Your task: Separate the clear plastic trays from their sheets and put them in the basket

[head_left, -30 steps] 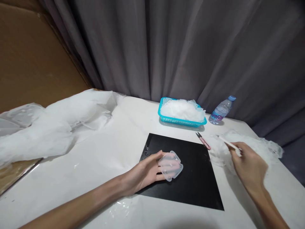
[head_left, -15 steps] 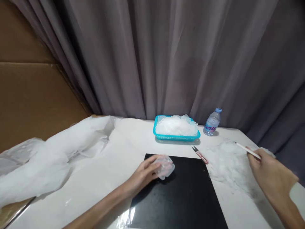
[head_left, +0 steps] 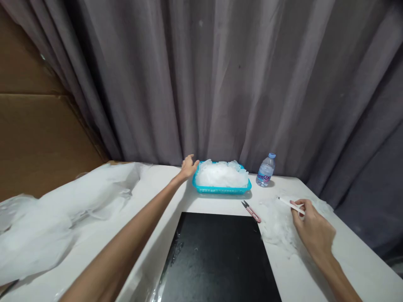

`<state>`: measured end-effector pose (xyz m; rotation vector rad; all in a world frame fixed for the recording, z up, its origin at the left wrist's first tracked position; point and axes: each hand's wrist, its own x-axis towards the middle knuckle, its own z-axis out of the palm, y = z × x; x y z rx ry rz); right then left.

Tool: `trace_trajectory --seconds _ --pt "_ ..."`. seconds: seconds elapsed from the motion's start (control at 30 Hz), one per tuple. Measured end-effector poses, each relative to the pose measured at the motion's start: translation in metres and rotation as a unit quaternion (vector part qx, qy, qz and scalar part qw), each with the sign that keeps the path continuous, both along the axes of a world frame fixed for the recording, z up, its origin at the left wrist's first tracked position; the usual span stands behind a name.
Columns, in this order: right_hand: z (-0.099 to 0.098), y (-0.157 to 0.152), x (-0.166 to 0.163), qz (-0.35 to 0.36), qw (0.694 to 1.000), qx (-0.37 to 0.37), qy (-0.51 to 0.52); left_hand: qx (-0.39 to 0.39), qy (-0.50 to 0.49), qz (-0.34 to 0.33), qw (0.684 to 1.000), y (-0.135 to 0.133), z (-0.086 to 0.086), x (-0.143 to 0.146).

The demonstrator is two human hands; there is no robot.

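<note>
My left hand (head_left: 189,167) reaches to the left end of the blue plastic basket (head_left: 224,190), its fingers apart and nothing visible in them. White fluffy stuffing (head_left: 222,174) fills the basket, with translucent pieces (head_left: 234,165) along its back edge. Over on the right, my right hand (head_left: 313,228) is closed around a slim white pen-like stick (head_left: 291,205) with a dark tip. That tip points left, above a loose spread of white fluff (head_left: 278,224) on the table.
A black mat (head_left: 220,256) lies at the front of the white table (head_left: 151,184). Pink-handled thread snips (head_left: 252,212) rest beyond its right corner. A water bottle (head_left: 265,171) stands right of the basket. At left are a bag of white stuffing (head_left: 78,205) and cardboard (head_left: 40,138); a grey curtain (head_left: 204,84) hangs behind.
My left hand has moved from the mat up to the basket's left end and no longer holds the translucent piece. The view has shifted; my right hand still grips the white stick.
</note>
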<state>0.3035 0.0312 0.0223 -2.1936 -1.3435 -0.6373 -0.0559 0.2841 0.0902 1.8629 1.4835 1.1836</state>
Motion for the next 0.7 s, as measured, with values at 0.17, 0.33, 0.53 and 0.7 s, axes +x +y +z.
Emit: trace_trajectory --seconds 0.17,0.33,0.53,0.7 --pt "-0.006 -0.003 0.002 0.025 1.0 -0.009 -0.011 0.038 0.186 0.046 0.981 -0.032 0.014 -0.112" --pt "-0.009 -0.006 -0.003 0.058 0.998 -0.017 -0.015 0.018 0.312 0.126 0.942 -0.114 0.015 -0.215" --pt "-0.008 -0.008 -0.014 0.071 0.997 -0.026 -0.019 0.034 0.383 0.294 0.875 -0.182 0.005 -0.257" --pt "-0.009 -0.008 -0.023 0.088 0.996 -0.027 -0.008 -0.037 0.344 0.285 0.894 -0.172 0.011 -0.268"
